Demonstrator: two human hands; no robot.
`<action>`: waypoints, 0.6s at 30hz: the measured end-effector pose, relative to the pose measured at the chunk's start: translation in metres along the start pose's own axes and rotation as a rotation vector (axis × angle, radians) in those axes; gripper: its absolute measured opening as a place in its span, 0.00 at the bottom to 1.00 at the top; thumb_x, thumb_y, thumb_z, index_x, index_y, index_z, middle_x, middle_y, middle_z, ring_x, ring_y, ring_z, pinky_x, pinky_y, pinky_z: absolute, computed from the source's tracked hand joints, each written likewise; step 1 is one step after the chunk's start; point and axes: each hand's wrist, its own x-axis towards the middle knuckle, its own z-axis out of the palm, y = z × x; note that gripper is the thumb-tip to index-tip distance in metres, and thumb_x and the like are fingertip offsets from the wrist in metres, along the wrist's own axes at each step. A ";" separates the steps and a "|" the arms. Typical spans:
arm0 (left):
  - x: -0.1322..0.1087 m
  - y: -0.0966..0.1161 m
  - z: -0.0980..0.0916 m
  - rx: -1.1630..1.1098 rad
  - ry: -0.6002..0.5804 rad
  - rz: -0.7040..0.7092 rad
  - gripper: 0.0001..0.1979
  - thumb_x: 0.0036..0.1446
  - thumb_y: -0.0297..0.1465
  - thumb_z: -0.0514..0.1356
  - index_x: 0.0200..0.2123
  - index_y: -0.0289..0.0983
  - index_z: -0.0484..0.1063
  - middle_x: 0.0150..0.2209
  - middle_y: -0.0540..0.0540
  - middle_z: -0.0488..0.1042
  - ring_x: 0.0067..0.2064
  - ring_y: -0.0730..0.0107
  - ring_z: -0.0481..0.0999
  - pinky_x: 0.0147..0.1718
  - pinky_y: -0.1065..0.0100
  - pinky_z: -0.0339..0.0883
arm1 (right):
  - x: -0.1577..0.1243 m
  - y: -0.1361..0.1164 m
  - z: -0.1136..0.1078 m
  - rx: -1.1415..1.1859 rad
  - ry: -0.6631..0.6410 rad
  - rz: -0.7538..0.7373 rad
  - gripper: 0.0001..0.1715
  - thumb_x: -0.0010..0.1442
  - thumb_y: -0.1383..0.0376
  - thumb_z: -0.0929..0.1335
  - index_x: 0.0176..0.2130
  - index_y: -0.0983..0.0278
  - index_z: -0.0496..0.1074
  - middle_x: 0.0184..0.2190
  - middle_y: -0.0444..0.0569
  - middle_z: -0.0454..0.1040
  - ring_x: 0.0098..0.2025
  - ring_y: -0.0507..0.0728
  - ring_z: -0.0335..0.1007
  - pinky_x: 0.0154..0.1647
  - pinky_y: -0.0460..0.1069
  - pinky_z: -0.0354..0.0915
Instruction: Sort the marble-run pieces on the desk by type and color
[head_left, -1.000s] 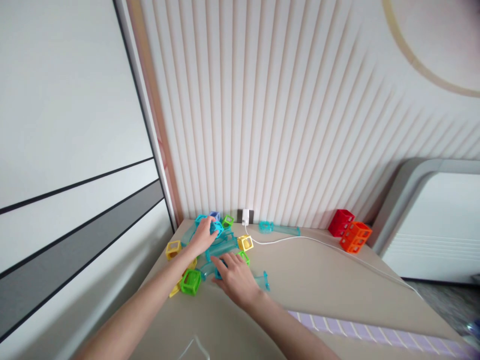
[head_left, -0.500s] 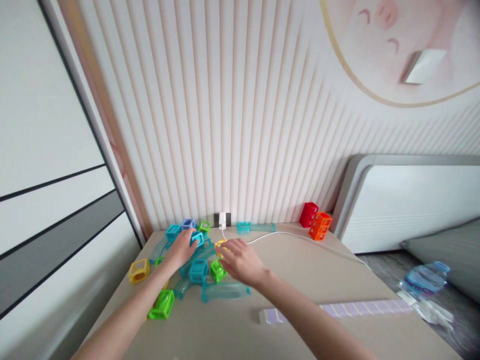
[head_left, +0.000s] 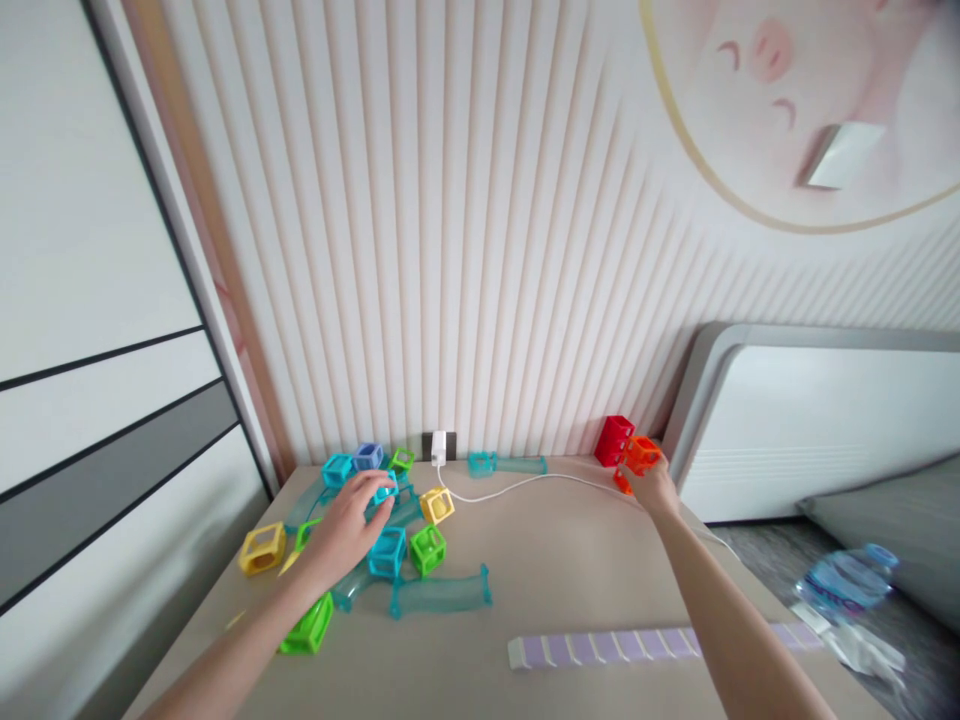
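Over the pile on the left, my left hand [head_left: 358, 515] has its thumb and fingers closed round a small blue cube block [head_left: 385, 487]. At the far right, my right hand [head_left: 654, 487] grips a stack of orange cube blocks [head_left: 641, 454], its fingers partly hiding the lower part. Touching or close behind that stack stands a red block stack [head_left: 614, 440]. Near my left hand are a yellow cube block [head_left: 436, 505], a green cube block [head_left: 428, 549], a teal cube block [head_left: 387, 552] and a clear teal track piece [head_left: 442, 594].
A white charger [head_left: 439, 447] sits in the wall socket, its cable [head_left: 517, 481] running right across the tabletop [head_left: 555, 570]. Another teal track piece [head_left: 517, 464] lies along the wall. A purple-and-white strip [head_left: 600, 648] lies in front; a water bottle [head_left: 847, 580] is at right.
My right hand has moved from beside the yellow block to the far right and taken hold of the orange stack. My left hand stays at the blue block.
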 end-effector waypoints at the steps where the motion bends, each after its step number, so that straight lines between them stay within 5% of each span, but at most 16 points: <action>1: -0.002 0.007 -0.004 -0.016 -0.011 0.000 0.12 0.66 0.40 0.55 0.43 0.43 0.75 0.50 0.43 0.77 0.55 0.55 0.76 0.58 0.52 0.70 | 0.000 0.000 0.000 0.003 -0.019 0.053 0.19 0.69 0.59 0.69 0.57 0.63 0.71 0.55 0.53 0.73 0.51 0.60 0.75 0.50 0.59 0.74; 5: -0.012 0.032 -0.016 -0.067 -0.057 0.013 0.11 0.67 0.38 0.55 0.43 0.43 0.75 0.51 0.43 0.77 0.56 0.56 0.76 0.59 0.54 0.70 | -0.010 -0.016 -0.001 0.057 -0.039 0.180 0.21 0.66 0.57 0.71 0.53 0.67 0.72 0.51 0.56 0.75 0.50 0.64 0.75 0.52 0.63 0.71; 9: -0.025 0.053 -0.023 -0.131 -0.123 0.033 0.12 0.68 0.36 0.55 0.50 0.45 0.73 0.54 0.44 0.76 0.58 0.58 0.75 0.60 0.56 0.69 | -0.047 -0.060 0.004 0.271 -0.109 0.070 0.34 0.56 0.45 0.72 0.49 0.69 0.72 0.46 0.66 0.78 0.50 0.71 0.75 0.51 0.67 0.69; 13: -0.035 0.077 -0.023 -0.247 -0.193 0.005 0.21 0.67 0.38 0.58 0.61 0.47 0.66 0.60 0.42 0.74 0.58 0.56 0.76 0.57 0.56 0.72 | -0.119 -0.120 0.012 0.558 -0.446 -0.137 0.39 0.52 0.37 0.71 0.47 0.65 0.74 0.46 0.61 0.81 0.48 0.67 0.79 0.49 0.59 0.74; 18: -0.053 0.093 -0.016 -0.367 -0.259 -0.052 0.36 0.62 0.42 0.63 0.70 0.49 0.55 0.66 0.40 0.67 0.64 0.50 0.70 0.61 0.53 0.69 | -0.211 -0.185 0.016 0.920 -0.979 -0.183 0.31 0.59 0.43 0.72 0.51 0.61 0.74 0.49 0.57 0.81 0.50 0.65 0.79 0.53 0.61 0.73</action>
